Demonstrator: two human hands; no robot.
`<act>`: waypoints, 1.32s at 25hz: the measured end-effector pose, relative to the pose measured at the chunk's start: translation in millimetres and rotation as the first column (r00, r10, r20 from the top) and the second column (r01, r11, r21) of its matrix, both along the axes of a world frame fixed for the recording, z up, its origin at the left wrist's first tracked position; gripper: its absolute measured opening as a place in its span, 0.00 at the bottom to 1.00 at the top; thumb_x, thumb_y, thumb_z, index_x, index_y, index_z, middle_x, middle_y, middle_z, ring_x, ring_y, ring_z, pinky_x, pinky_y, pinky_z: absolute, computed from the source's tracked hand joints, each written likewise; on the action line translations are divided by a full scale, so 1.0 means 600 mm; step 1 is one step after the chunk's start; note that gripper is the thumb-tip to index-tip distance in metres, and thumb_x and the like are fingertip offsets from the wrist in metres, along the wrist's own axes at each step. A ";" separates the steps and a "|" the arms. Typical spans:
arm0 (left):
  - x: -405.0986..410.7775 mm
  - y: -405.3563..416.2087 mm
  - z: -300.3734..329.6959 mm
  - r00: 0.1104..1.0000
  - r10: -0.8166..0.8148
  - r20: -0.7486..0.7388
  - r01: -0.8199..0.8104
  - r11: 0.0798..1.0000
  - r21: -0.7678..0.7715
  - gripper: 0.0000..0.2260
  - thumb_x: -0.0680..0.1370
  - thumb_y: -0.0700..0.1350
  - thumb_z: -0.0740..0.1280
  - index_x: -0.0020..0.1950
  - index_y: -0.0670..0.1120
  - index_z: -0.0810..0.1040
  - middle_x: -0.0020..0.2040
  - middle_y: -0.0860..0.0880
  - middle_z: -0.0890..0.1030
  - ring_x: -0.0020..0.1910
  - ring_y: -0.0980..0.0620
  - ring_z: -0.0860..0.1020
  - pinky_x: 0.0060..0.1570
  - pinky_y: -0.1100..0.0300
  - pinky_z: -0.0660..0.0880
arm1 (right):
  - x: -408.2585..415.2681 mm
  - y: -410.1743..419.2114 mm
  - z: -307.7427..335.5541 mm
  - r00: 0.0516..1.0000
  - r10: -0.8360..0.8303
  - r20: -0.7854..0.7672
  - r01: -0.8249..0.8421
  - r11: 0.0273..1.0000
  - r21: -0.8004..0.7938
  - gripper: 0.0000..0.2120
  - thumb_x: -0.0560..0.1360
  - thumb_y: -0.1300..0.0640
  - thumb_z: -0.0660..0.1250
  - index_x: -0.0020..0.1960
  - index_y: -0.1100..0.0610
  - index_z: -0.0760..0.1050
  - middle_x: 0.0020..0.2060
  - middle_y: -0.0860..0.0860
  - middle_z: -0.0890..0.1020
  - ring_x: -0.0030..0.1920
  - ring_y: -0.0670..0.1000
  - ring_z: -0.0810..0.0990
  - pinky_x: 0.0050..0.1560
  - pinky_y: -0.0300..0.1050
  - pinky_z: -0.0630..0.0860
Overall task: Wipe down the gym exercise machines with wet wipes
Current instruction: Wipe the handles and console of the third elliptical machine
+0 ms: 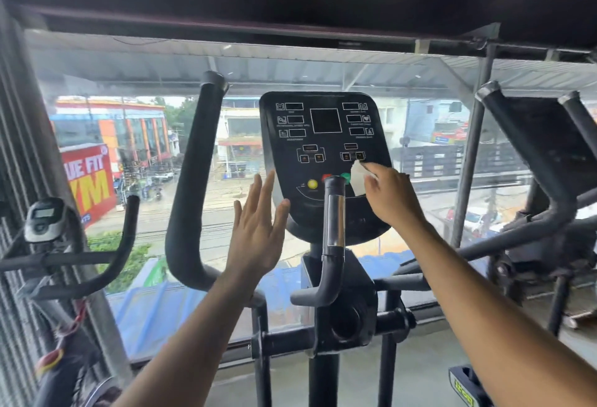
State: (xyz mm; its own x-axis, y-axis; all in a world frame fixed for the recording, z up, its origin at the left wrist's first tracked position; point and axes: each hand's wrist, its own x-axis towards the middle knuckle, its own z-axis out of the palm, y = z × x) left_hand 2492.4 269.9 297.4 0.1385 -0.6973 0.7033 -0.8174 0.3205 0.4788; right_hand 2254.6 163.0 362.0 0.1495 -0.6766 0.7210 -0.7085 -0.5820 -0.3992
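A black exercise machine stands in front of me, its console panel [323,135] facing me with dark displays and yellow, red and green buttons. My right hand [392,195] grips a white wet wipe [359,177] and presses it against the console's lower right part. Just left of the console, my left hand [258,229] is raised with straight, spread fingers and holds nothing. A short grip bar [334,213] with a chrome sleeve rises in front of the console. The long curved left handle [190,180] stands to the left.
Behind the machine is a large glass window [420,135] over a street. Another exercise bike with a small grey monitor [43,217] stands at the left. A second machine's black handles [529,135] reach in at the right. A pedal [465,387] shows at the bottom right.
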 end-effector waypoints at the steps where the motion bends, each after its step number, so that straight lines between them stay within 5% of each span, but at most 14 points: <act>1: 0.002 0.019 -0.001 1.000 -0.004 0.014 0.004 1.000 -0.006 0.27 0.87 0.61 0.49 0.85 0.60 0.46 0.86 0.54 0.48 0.84 0.58 0.44 0.83 0.44 0.43 | 0.005 0.014 -0.008 0.999 0.023 0.048 -0.021 0.999 -0.037 0.19 0.81 0.63 0.60 0.70 0.56 0.77 0.62 0.57 0.83 0.60 0.61 0.80 0.58 0.49 0.76; 4: 0.001 0.070 0.009 0.995 0.013 0.100 -0.009 0.999 -0.043 0.28 0.85 0.60 0.53 0.85 0.59 0.52 0.86 0.53 0.52 0.84 0.57 0.47 0.83 0.46 0.47 | 0.027 0.052 -0.026 0.978 0.148 0.149 -0.115 0.971 -0.209 0.19 0.80 0.67 0.61 0.68 0.59 0.78 0.62 0.54 0.83 0.60 0.53 0.82 0.61 0.38 0.75; 7: -0.003 0.128 0.033 0.981 0.067 0.182 -0.023 0.972 -0.233 0.24 0.85 0.54 0.61 0.81 0.53 0.66 0.81 0.50 0.67 0.79 0.51 0.65 0.78 0.44 0.64 | 0.058 0.084 -0.020 0.938 0.311 0.155 -0.242 0.904 -0.351 0.19 0.79 0.72 0.61 0.67 0.63 0.78 0.60 0.47 0.80 0.60 0.35 0.74 0.63 0.23 0.67; 10: 0.024 0.182 0.067 0.960 0.196 0.198 -0.069 0.855 -0.514 0.17 0.82 0.46 0.65 0.71 0.46 0.78 0.67 0.49 0.80 0.65 0.46 0.79 0.63 0.43 0.77 | 0.097 0.104 -0.002 0.898 0.419 0.132 -0.343 0.857 -0.385 0.18 0.80 0.70 0.61 0.68 0.63 0.77 0.60 0.46 0.79 0.61 0.35 0.74 0.62 0.26 0.70; 12: 0.057 0.190 0.084 0.919 0.359 0.165 -0.226 0.821 -0.525 0.22 0.82 0.50 0.65 0.75 0.46 0.74 0.72 0.45 0.76 0.68 0.41 0.76 0.66 0.40 0.74 | 0.123 0.110 0.014 0.887 0.446 0.116 -0.371 0.841 -0.394 0.18 0.81 0.68 0.61 0.69 0.61 0.77 0.62 0.47 0.80 0.61 0.37 0.76 0.64 0.32 0.74; 14: 0.086 0.187 0.095 0.904 0.418 0.087 -0.376 0.876 -0.302 0.32 0.82 0.57 0.64 0.84 0.52 0.59 0.84 0.45 0.58 0.79 0.39 0.64 0.72 0.38 0.68 | 0.158 0.115 0.041 0.874 0.476 0.101 -0.399 0.820 -0.410 0.17 0.82 0.66 0.60 0.69 0.60 0.77 0.64 0.50 0.81 0.62 0.40 0.77 0.65 0.37 0.75; 16: 0.094 0.180 0.087 0.939 0.342 0.046 -0.334 0.935 -0.122 0.39 0.82 0.58 0.64 0.85 0.56 0.43 0.86 0.51 0.42 0.83 0.42 0.55 0.70 0.40 0.69 | 0.194 0.118 0.073 0.861 0.503 0.076 -0.427 0.796 -0.429 0.16 0.82 0.66 0.60 0.68 0.61 0.77 0.64 0.53 0.82 0.62 0.43 0.79 0.67 0.42 0.76; 18: 0.096 0.176 0.081 0.956 0.285 0.071 -0.274 0.952 -0.138 0.40 0.83 0.59 0.63 0.83 0.61 0.36 0.84 0.59 0.36 0.84 0.49 0.54 0.67 0.46 0.72 | 0.229 0.109 0.109 0.865 0.501 0.023 -0.438 0.777 -0.453 0.17 0.82 0.66 0.61 0.69 0.62 0.77 0.65 0.55 0.80 0.65 0.48 0.79 0.69 0.47 0.74; 25: 0.105 0.177 0.068 0.992 0.125 -0.006 -0.123 0.970 -0.212 0.36 0.81 0.65 0.59 0.84 0.63 0.45 0.83 0.68 0.41 0.79 0.70 0.49 0.64 0.66 0.65 | 0.345 0.054 0.199 0.853 0.385 -0.352 -0.518 0.713 -0.473 0.23 0.81 0.70 0.60 0.75 0.59 0.70 0.76 0.56 0.69 0.77 0.56 0.66 0.73 0.55 0.70; 28: 0.110 0.179 0.050 0.996 0.067 -0.063 -0.081 0.964 -0.252 0.36 0.81 0.64 0.61 0.85 0.60 0.49 0.84 0.65 0.46 0.80 0.70 0.50 0.62 0.82 0.57 | 0.359 0.032 0.189 0.825 0.393 -0.407 -0.558 0.687 -0.466 0.24 0.81 0.71 0.59 0.76 0.59 0.69 0.77 0.54 0.68 0.80 0.54 0.60 0.78 0.54 0.62; 33: 0.118 0.170 0.037 0.997 0.038 -0.071 -0.054 0.969 -0.239 0.35 0.82 0.60 0.64 0.85 0.59 0.52 0.84 0.63 0.52 0.81 0.65 0.54 0.67 0.80 0.57 | 0.352 0.008 0.207 0.765 0.366 -0.529 -0.630 0.592 -0.502 0.20 0.81 0.67 0.57 0.71 0.62 0.74 0.72 0.56 0.75 0.78 0.56 0.65 0.79 0.55 0.60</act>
State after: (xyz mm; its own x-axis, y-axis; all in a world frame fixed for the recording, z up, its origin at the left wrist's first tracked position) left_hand 2562.9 372.0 319.6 0.2179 -0.5003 0.8380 -0.8036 0.3953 0.4450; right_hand 2465.7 167.7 486.3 0.6346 0.1717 0.7536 -0.2272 -0.8905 0.3942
